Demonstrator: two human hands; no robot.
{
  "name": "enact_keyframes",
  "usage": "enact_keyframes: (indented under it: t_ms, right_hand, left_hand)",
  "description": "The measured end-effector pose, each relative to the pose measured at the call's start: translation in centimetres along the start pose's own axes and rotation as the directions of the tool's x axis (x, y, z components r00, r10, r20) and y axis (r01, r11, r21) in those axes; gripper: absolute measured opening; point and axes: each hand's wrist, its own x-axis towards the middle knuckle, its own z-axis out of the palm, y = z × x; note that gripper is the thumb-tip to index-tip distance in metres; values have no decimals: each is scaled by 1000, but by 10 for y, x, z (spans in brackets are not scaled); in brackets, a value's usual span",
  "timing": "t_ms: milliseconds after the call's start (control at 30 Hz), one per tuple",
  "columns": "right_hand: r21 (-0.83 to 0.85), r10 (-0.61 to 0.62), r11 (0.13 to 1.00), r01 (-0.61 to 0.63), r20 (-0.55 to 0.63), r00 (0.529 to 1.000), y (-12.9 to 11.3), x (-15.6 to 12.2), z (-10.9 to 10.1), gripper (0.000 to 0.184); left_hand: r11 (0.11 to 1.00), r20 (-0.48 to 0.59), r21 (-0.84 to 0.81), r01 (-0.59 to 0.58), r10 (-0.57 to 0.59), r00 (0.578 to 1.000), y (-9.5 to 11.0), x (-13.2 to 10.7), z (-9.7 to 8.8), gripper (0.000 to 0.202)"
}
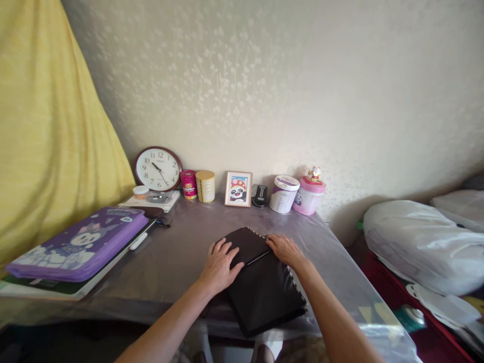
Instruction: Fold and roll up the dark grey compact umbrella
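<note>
A dark folded cloth item [260, 287] with a dotted trim lies on the table [177, 252] near its front edge. My left hand [219, 264] rests flat on its left side, fingers stretched out over the folded upper flap. My right hand [285, 249] lies on the upper right edge of the flap, fingers extended toward the left. Neither hand grips anything.
Along the wall stand a round clock [158, 169], a pink can [188, 184], a gold tin [204, 186], a small framed picture [238, 189], a white tub [284, 193] and a pink jar [309, 194]. A purple case [81, 244] lies left. White bags [419, 242] lie right.
</note>
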Motion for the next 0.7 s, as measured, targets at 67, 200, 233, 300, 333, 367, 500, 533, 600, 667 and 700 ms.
enact_keyframes:
  t_ms: [67,200,233,300,333,367,500,533,600,667,700]
  right_hand:
    - [32,57,998,-56,-20,998,6,-2,-6,28]
    - [99,136,986,-135,-12,991,18,-11,-27,26]
    - [123,153,980,-154,21,988,22,-15,-32,27]
    - [177,151,969,-169,111,982,30,-23,-41,29]
    - [207,146,962,-178,163,976,33,-28,-44,31]
    - [241,139,952,-190,213,967,36,-34,-47,32]
    - [432,111,849,-306,420,901,38,-51,-51,27]
    - [477,93,811,-337,464,881,36,-54,-51,26]
    - [541,52,751,-379,523,851,32,-57,-51,23]
    - [580,17,716,-388,542,840,30,-58,-48,20]
    - [599,-2,702,-386,543,840,30,-58,-47,18]
  left_hand:
    - [1000,76,-17,11,-10,997,1,-1,0,44]
    - [995,216,-79,59,-41,976,0,-1,-2,45]
    - [994,227,-90,63,-41,973,-1,-1,-3,46]
    - [993,236,-103,63,-37,971,-3,-2,-5,46]
    - [992,237,-106,63,-36,971,-4,-2,-6,46]
    - [992,238,-110,63,-35,971,-5,-2,-7,46]
    - [990,237,-130,63,-31,971,-10,-4,-10,44]
    - [988,234,-139,61,-28,972,-10,-5,-11,44]
    - [985,226,-162,61,-23,974,-11,-5,-13,43]
    - [981,219,-182,64,-22,975,-12,-6,-16,42]
    - [980,216,-188,63,-22,976,-12,-6,-17,42]
